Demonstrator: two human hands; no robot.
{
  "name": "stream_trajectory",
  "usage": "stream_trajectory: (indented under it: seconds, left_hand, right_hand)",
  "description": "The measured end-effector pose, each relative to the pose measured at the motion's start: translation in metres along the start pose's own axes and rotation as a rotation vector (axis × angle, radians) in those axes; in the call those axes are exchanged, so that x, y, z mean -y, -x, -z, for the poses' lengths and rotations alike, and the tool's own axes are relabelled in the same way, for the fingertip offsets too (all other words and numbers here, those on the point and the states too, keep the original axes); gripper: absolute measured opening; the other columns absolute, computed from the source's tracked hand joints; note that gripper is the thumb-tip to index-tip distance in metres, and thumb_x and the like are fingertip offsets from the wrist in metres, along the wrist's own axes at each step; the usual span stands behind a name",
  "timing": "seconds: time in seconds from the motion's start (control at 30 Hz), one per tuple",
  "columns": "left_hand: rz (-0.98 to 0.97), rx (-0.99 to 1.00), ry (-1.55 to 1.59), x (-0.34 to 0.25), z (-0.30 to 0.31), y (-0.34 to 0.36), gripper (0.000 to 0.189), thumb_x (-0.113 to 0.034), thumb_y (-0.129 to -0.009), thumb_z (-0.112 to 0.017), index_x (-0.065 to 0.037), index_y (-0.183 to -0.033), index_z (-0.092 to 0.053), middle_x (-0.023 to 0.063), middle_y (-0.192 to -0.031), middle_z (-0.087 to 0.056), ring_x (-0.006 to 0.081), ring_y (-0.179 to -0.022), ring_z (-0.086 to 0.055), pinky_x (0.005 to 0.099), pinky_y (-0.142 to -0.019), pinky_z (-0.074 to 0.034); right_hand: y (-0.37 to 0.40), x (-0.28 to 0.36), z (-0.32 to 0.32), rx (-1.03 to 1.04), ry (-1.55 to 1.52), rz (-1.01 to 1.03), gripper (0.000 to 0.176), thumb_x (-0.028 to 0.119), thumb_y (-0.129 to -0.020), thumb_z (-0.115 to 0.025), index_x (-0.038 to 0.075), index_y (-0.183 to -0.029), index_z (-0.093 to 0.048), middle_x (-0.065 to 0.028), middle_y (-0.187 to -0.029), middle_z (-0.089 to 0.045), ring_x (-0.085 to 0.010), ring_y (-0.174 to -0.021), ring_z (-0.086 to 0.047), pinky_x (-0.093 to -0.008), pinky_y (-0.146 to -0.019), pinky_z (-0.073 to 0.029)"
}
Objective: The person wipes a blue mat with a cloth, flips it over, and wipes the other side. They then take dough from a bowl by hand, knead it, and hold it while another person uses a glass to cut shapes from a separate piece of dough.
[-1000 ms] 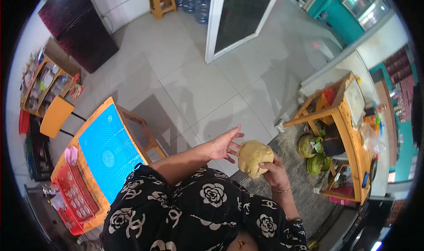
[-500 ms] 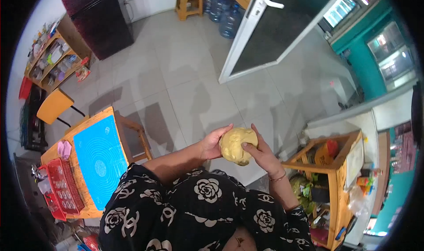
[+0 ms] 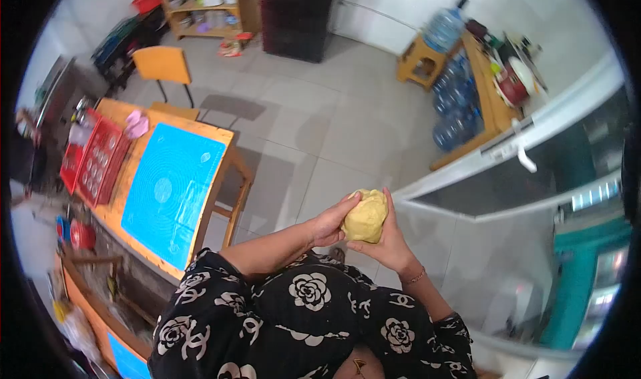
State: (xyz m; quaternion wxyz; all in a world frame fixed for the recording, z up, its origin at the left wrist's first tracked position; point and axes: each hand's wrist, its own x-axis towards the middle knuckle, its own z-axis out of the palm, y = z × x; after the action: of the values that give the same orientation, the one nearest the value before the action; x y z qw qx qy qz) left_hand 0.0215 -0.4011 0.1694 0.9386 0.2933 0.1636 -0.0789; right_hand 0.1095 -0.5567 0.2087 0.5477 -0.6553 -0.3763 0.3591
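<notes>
A rounded lump of yellow dough (image 3: 366, 217) is held up in front of my body, above the floor. My left hand (image 3: 330, 223) grips it from the left side, with the thumb near its top. Against its right side and underside is my right hand (image 3: 389, 243), a bracelet at the wrist. To the left, a blue mat (image 3: 167, 191) with printed circles lies on a wooden table (image 3: 143, 153), apart from both hands.
A red basket (image 3: 103, 159) and a pink item (image 3: 137, 123) are on the table. Behind it stands a yellow chair (image 3: 162, 65). Water bottles (image 3: 457, 105) and a white-framed door (image 3: 567, 135) are at the right. Part of another person (image 3: 25, 152) shows at far left.
The view has turned left, bringing the table nearer the middle. My hands have shifted around the dough; my right thumb has moved from its top to its lower side.
</notes>
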Motion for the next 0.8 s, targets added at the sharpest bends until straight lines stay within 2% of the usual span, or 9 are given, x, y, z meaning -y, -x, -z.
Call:
stream_trajectory:
  seconds: [0.17, 0.3, 0.33, 0.43, 0.5, 0.57, 0.63, 0.73, 0.8]
  left_hand:
    - [-0.161, 0.043, -0.021, -0.040, 0.009, -0.005, 0.076, -0.069, -0.099, -0.025, -0.015, -0.153, -0.031, 0.0095, -0.153, -0.039, 0.0243, -0.139, -0.042, 0.0475, -0.111, -0.039]
    - [-0.305, -0.072, -0.142, -0.072, 0.039, 0.022, 0.088, -0.078, -0.094, -0.021, -0.016, -0.158, -0.023, 0.0086, -0.155, -0.036, 0.0264, -0.137, -0.043, 0.0467, -0.110, -0.038]
    - [-0.335, -0.131, -0.120, -0.079, 0.049, 0.031, 0.084, -0.074, -0.097, -0.028, -0.016, -0.158, -0.025, 0.0096, -0.152, -0.041, 0.0296, -0.136, -0.043, 0.0477, -0.110, -0.036]
    - [-0.542, -0.719, -0.235, -0.092, 0.108, 0.049, 0.069, -0.059, -0.100, -0.043, -0.012, -0.150, -0.041, 0.0154, -0.149, -0.044, 0.0359, -0.136, -0.042, 0.0505, -0.110, -0.034]
    - [-0.732, -1.189, -0.764, -0.096, 0.192, 0.070, 0.053, -0.043, -0.098, -0.055, -0.007, -0.138, -0.054, 0.0232, -0.146, -0.045, 0.0433, -0.133, -0.042, 0.0534, -0.110, -0.033]
    - [-0.708, -1.838, -0.988, -0.106, 0.243, 0.098, 0.047, -0.036, -0.096, -0.059, -0.004, -0.130, -0.058, 0.0301, -0.143, -0.043, 0.0494, -0.129, -0.042, 0.0552, -0.109, -0.033]
    - [-0.376, -2.277, -1.039, -0.113, 0.283, 0.128, 0.053, -0.040, -0.099, -0.053, -0.005, -0.138, -0.053, 0.0311, -0.146, -0.040, 0.0502, -0.133, -0.038, 0.0567, -0.113, -0.028]
    - [0.026, -2.454, -0.770, -0.130, 0.330, 0.154, 0.064, -0.048, -0.098, -0.048, -0.008, -0.147, -0.043, 0.0317, -0.156, -0.025, 0.0541, -0.143, -0.020, 0.0655, -0.114, -0.015]
    - [0.098, -2.440, -0.715, -0.138, 0.349, 0.165, 0.070, -0.052, -0.098, -0.045, -0.009, -0.152, -0.034, 0.0309, -0.159, -0.014, 0.0557, -0.145, -0.007, 0.0704, -0.113, -0.007]
  right_hand:
    - [-0.078, 0.005, 0.031, 0.153, -0.016, 0.041, 0.098, 0.011, -0.073, -0.086, 0.000, -0.149, -0.026, -0.0143, -0.139, -0.048, -0.0228, -0.128, -0.050, -0.0384, -0.108, -0.043]
    - [-0.143, 0.013, 0.028, 0.369, -0.400, -0.173, 0.079, 0.001, -0.075, -0.077, 0.000, -0.143, -0.037, -0.0119, -0.131, -0.056, -0.0214, -0.124, -0.054, -0.0383, -0.107, -0.044]
    - [-0.157, 0.020, 0.021, 0.403, -0.501, -0.232, 0.076, -0.001, -0.075, -0.074, 0.000, -0.142, -0.038, -0.0118, -0.130, -0.057, -0.0214, -0.123, -0.055, -0.0381, -0.106, -0.045]
    - [-0.205, 0.012, 0.001, 0.494, -0.573, -0.311, 0.072, -0.003, -0.077, -0.070, 0.000, -0.142, -0.039, -0.0118, -0.128, -0.058, -0.0222, -0.120, -0.058, -0.0379, -0.104, -0.047]
    - [-0.238, 0.004, -0.018, 0.561, -0.527, -0.331, 0.071, -0.002, -0.078, -0.069, 0.000, -0.142, -0.039, -0.0119, -0.127, -0.058, -0.0225, -0.118, -0.059, -0.0379, -0.104, -0.047]
    - [-0.275, 0.005, -0.038, 0.637, -0.450, -0.342, 0.071, -0.002, -0.078, -0.069, 0.000, -0.142, -0.039, -0.0118, -0.127, -0.058, -0.0224, -0.117, -0.060, -0.0379, -0.103, -0.048]
    - [-0.303, 0.008, -0.059, 0.690, -0.411, -0.361, 0.070, -0.002, -0.078, -0.070, 0.000, -0.142, -0.040, -0.0115, -0.128, -0.058, -0.0219, -0.117, -0.059, -0.0375, -0.103, -0.047]
    - [-0.353, 0.022, -0.086, 0.786, -0.284, -0.335, 0.070, 0.000, -0.078, -0.073, -0.001, -0.141, -0.042, -0.0112, -0.128, -0.058, -0.0208, -0.117, -0.059, -0.0365, -0.103, -0.047]
    - [-0.385, 0.029, -0.107, 0.844, -0.213, -0.279, 0.069, 0.002, -0.078, -0.075, -0.001, -0.140, -0.043, -0.0111, -0.129, -0.058, -0.0201, -0.118, -0.058, -0.0360, -0.103, -0.047]
